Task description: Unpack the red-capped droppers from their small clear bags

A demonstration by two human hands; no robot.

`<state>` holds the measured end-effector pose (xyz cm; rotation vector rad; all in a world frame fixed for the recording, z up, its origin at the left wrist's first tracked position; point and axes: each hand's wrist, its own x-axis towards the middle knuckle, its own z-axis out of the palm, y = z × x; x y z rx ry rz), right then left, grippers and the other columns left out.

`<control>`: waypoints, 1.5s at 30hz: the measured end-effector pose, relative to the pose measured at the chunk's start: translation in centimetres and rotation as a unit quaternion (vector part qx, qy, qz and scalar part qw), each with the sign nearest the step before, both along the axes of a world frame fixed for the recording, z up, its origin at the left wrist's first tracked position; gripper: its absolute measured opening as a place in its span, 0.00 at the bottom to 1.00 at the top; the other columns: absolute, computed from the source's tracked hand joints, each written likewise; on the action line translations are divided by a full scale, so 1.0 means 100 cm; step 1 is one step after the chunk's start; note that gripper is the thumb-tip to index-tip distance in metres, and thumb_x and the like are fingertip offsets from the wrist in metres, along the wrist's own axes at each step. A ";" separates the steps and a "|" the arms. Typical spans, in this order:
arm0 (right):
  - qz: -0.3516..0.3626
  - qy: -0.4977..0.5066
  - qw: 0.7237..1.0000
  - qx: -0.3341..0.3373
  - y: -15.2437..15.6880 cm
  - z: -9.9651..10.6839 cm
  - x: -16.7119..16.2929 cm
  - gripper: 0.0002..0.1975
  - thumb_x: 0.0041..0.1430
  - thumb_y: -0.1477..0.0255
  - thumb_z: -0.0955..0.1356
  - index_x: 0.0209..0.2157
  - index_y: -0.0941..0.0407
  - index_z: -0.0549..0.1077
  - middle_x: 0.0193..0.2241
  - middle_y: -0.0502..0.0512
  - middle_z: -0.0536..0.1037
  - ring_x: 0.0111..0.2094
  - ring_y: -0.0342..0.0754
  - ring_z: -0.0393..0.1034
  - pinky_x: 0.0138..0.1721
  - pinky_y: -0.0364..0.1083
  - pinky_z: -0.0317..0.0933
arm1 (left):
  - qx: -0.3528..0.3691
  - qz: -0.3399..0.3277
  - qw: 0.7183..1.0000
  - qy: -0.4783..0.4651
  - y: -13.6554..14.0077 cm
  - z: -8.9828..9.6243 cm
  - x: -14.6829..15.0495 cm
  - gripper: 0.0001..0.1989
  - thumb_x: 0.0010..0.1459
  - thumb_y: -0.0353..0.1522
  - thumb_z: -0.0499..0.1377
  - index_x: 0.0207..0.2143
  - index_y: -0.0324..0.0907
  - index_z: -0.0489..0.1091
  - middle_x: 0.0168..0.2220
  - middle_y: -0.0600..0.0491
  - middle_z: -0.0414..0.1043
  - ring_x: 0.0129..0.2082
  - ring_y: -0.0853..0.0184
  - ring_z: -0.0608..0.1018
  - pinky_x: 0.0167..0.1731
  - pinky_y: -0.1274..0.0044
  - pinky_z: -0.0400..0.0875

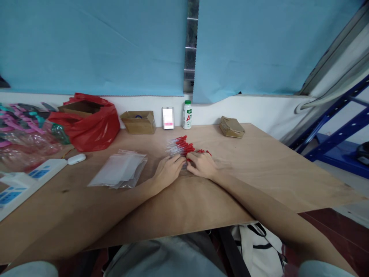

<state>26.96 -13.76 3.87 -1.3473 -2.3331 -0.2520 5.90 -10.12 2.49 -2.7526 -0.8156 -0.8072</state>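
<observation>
My left hand (170, 169) rests on the table with its fingers curled and pressed together. Close beside it, my right hand (203, 164) has bent fingers, with thumb and fingertips drawn in toward the left hand. A small greyish, see-through thing (183, 167) shows between the fingertips; it is too small to name. Just beyond my hands lies a pile of small red-handled screwdrivers (181, 145) with thin metal shafts pointing left. More red handles (206, 152) peek out behind my right knuckles. Left of my left hand is a stack of clear plastic bags (118, 169).
Along the back stand a red plastic bag (95, 129), an open cardboard box (138, 123), a phone (168, 118), a white bottle (187, 115) and a brown packet (231, 127). At left are a power strip (37, 179), a white earbud case (76, 159) and clear bottles (25, 150).
</observation>
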 end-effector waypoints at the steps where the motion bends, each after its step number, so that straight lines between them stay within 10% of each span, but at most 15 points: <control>1: 0.000 -0.004 1.000 0.001 0.000 0.000 -0.001 0.07 0.67 0.68 0.64 0.38 0.55 0.71 0.36 0.55 0.81 0.33 0.48 0.71 0.31 0.47 0.46 | -0.003 -0.002 1.000 0.001 0.000 0.000 0.000 0.14 0.75 0.31 0.49 0.45 0.43 0.75 0.41 0.50 0.78 0.39 0.62 0.78 0.42 0.69 0.68; 22: -0.022 0.008 1.000 0.008 -0.001 -0.001 -0.008 0.05 0.62 0.71 0.64 0.33 0.55 0.71 0.32 0.55 0.80 0.31 0.49 0.70 0.31 0.47 0.48 | 0.005 -0.026 1.000 -0.003 0.003 0.000 0.002 0.14 0.74 0.29 0.49 0.42 0.43 0.76 0.39 0.50 0.78 0.36 0.62 0.77 0.38 0.70 0.66; 31: 0.107 0.113 0.985 -0.071 0.011 0.002 0.018 0.15 0.77 0.64 0.58 0.42 0.54 0.72 0.38 0.55 0.78 0.37 0.49 0.70 0.42 0.46 0.57 | -0.001 -0.004 0.999 -0.042 0.004 0.005 0.000 0.16 0.76 0.32 0.48 0.44 0.43 0.76 0.40 0.49 0.79 0.37 0.61 0.77 0.39 0.69 0.64; 36: 0.182 0.293 0.903 -0.255 0.016 0.002 0.024 0.23 0.75 0.54 0.60 0.29 0.55 0.66 0.25 0.48 0.67 0.29 0.45 0.61 0.34 0.44 0.55 | -0.005 -0.037 0.998 -0.057 0.005 0.003 0.001 0.15 0.75 0.30 0.49 0.42 0.43 0.76 0.38 0.51 0.79 0.36 0.62 0.77 0.39 0.69 0.62; 42: 0.218 0.489 0.697 -0.476 0.013 -0.005 0.024 0.23 0.67 0.51 0.69 0.29 0.55 0.67 0.25 0.47 0.64 0.25 0.43 0.57 0.27 0.43 0.51 | -0.024 -0.089 0.991 -0.102 0.006 -0.002 0.001 0.14 0.75 0.29 0.49 0.48 0.44 0.76 0.40 0.50 0.80 0.37 0.62 0.78 0.40 0.69 0.65; 45: 0.235 0.496 0.673 -0.495 0.014 -0.003 0.026 0.23 0.66 0.52 0.70 0.28 0.56 0.67 0.25 0.47 0.64 0.26 0.43 0.58 0.29 0.43 0.53 | -0.040 -0.102 0.988 -0.109 0.006 -0.003 0.001 0.14 0.75 0.29 0.50 0.48 0.43 0.76 0.41 0.50 0.81 0.39 0.63 0.79 0.41 0.70 0.66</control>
